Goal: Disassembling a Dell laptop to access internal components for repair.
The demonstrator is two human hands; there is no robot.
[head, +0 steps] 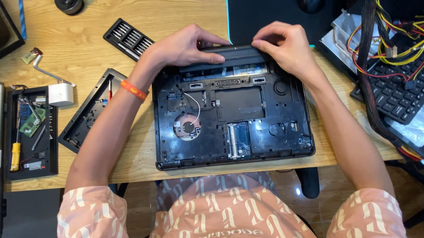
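Nearest the wearer, below both forearms, an opened black laptop base [233, 127] lay underside up on the wooden worktop [85, 18], its round fan and memory slots exposed. At its far edge both hands gripped a long black battery pack [235, 54] that sat along the bay. The left hand [184, 46] curled over the pack's left end, thumb pressed along its near face; an orange band circled that wrist. The right hand [285, 45] clamped the right end, fingers bent over the top. Whether the pack was fully seated could not be told, since the hands hid both ends.

Left of the left forearm lay a black cover panel [87, 109], partly behind the arm, and farther left a black tray [30, 132] with a small green board. Beyond the left hand sat a screwdriver bit set [128, 38]. Right of the right hand, a black keyboard [405, 82] lay under tangled coloured wires [399, 32], cut off by the frame.
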